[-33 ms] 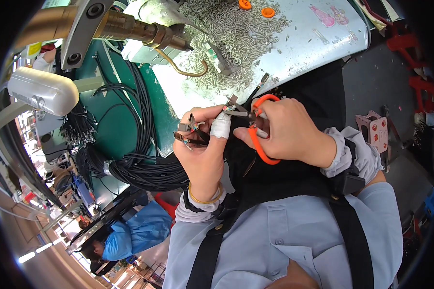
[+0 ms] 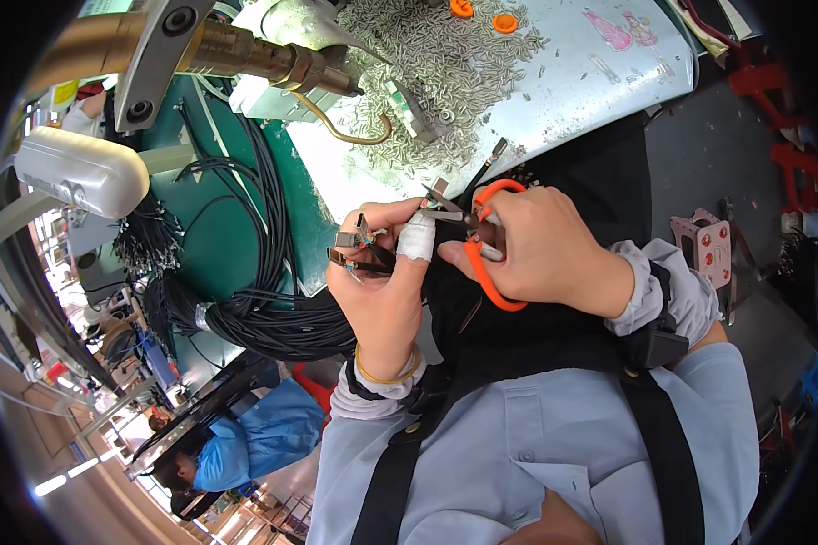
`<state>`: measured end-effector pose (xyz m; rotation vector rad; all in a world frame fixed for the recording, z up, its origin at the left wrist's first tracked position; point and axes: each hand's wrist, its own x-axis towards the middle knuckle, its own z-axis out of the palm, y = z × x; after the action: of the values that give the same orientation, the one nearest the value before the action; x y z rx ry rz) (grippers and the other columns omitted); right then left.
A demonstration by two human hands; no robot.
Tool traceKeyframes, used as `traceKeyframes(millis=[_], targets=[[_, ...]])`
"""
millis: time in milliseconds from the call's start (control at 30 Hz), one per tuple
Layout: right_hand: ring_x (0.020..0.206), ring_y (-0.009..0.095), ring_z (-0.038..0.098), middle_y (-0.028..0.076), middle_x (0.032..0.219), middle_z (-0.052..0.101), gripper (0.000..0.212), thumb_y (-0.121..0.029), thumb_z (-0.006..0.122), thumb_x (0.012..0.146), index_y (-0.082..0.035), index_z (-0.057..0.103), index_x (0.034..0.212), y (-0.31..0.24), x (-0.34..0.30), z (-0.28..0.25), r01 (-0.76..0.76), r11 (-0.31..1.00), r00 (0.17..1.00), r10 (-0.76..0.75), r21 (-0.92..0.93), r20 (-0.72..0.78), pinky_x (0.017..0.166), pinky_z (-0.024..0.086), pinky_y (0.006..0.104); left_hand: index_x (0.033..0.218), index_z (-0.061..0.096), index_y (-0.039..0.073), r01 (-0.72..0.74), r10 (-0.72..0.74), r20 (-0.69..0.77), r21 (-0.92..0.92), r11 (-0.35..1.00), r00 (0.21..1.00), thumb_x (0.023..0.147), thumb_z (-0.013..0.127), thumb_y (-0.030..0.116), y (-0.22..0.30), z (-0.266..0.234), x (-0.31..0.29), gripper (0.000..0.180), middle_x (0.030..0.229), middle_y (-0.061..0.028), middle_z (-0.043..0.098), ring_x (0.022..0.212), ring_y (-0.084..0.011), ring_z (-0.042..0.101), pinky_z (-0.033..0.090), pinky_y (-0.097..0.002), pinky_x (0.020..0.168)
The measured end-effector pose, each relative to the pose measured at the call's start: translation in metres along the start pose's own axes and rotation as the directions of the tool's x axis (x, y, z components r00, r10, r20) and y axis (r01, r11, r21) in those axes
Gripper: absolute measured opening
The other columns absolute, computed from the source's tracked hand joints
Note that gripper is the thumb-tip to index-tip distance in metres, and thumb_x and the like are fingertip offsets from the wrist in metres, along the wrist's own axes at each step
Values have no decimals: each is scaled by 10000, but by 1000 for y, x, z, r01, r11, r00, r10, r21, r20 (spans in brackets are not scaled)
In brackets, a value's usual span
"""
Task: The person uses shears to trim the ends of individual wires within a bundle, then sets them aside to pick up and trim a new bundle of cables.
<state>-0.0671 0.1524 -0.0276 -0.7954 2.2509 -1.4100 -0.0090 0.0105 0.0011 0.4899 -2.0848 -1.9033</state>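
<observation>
My left hand is closed around several black cable ends with bare metal plugs, and white tape wraps its thumb. One metal plug with coloured wires sticks up past the thumb tip. Two more plugs poke out on the left side between the fingers. In my right hand is a pair of orange-handled cutters, its fingers wrapped round the grips. The cutters' jaws are spread at the wires behind the upper plug; whether they touch the wires is too small to tell.
A heap of small metal pieces covers much of the pale tabletop, beside two orange rings. A machine nozzle overhangs the left. Bundled black cables lie on the green mat. A person in blue sits at lower left.
The cutters and my right hand have shifted very slightly to the left. My left hand stays where it was, holding the same cable ends.
</observation>
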Motion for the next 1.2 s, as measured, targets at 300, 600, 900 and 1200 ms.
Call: traceKeyframes(millis=[300, 600, 900, 1200], targets=[[423, 239, 473, 123, 516, 506, 272, -181, 650, 760, 11, 483, 665, 4, 4, 1, -75, 988, 997, 73, 132, 17, 421, 369, 304, 884, 556, -26, 289, -275, 104, -166, 943, 956, 769, 565, -22, 3, -9, 25, 115, 721, -15, 507, 519, -34, 367, 279, -168, 452], [391, 132, 463, 70, 501, 467, 236, -177, 567, 830, 23, 481, 738, 5, 35, 0, 111, 976, 948, -47, 186, -315, 394, 365, 263, 858, 551, 9, 379, -299, 248, -395, 837, 921, 789, 571, 32, -11, -9, 79, 76, 600, 52, 406, 436, -12, 267, 187, -164, 384], [362, 89, 417, 19, 487, 429, 257, -213, 546, 844, 19, 470, 765, 0, 70, -19, -128, 902, 974, 193, 413, -118, 354, 344, 232, 860, 532, 15, 446, -374, 266, -311, 839, 889, 773, 591, 58, -6, -13, 92, 113, 573, 56, 392, 421, -10, 253, 177, -166, 370], [378, 57, 400, -12, 487, 416, 285, -242, 564, 836, -7, 450, 724, 8, 76, -17, -61, 918, 981, 128, 392, -146, 357, 322, 221, 861, 514, 9, 447, -357, 300, -327, 832, 884, 757, 600, 65, -8, -17, 94, 146, 577, 39, 415, 419, -14, 264, 178, -168, 367]])
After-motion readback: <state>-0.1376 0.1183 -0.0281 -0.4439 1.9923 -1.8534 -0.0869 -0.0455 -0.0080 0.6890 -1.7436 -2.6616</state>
